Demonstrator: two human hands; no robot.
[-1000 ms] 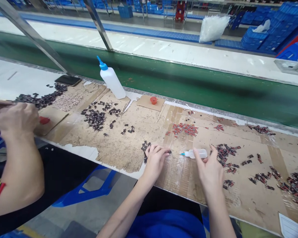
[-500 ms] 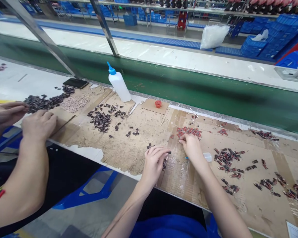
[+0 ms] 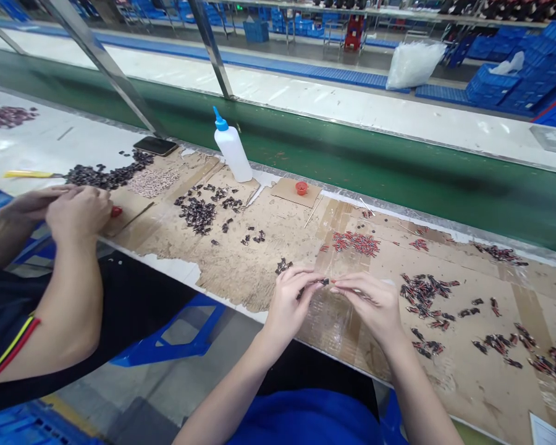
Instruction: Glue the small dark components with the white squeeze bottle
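My left hand (image 3: 291,301) pinches a small black piece (image 3: 325,282) between thumb and fingers. Close against it, my right hand (image 3: 373,298) is closed on a small red piece (image 3: 333,282). The two pieces face each other, almost touching, just above the cardboard (image 3: 259,272). Beyond my right hand lies a pile of red pieces (image 3: 358,242). A small cluster of black pieces (image 3: 283,266) rests by my left fingers. To the right are loose heaps of black-and-red pieces (image 3: 424,293).
A white bottle with a blue nozzle (image 3: 234,154) stands at the back near a red cap (image 3: 301,188). Black pieces (image 3: 198,215) lie left of centre. At the far left, a co-worker's hands (image 3: 74,213) work beside a phone (image 3: 155,146) and a yellow-handled tool (image 3: 32,174).
My right hand has come back from the red pile with a red piece and met my left hand. The view has shifted slightly left. The co-worker's hands have come together.
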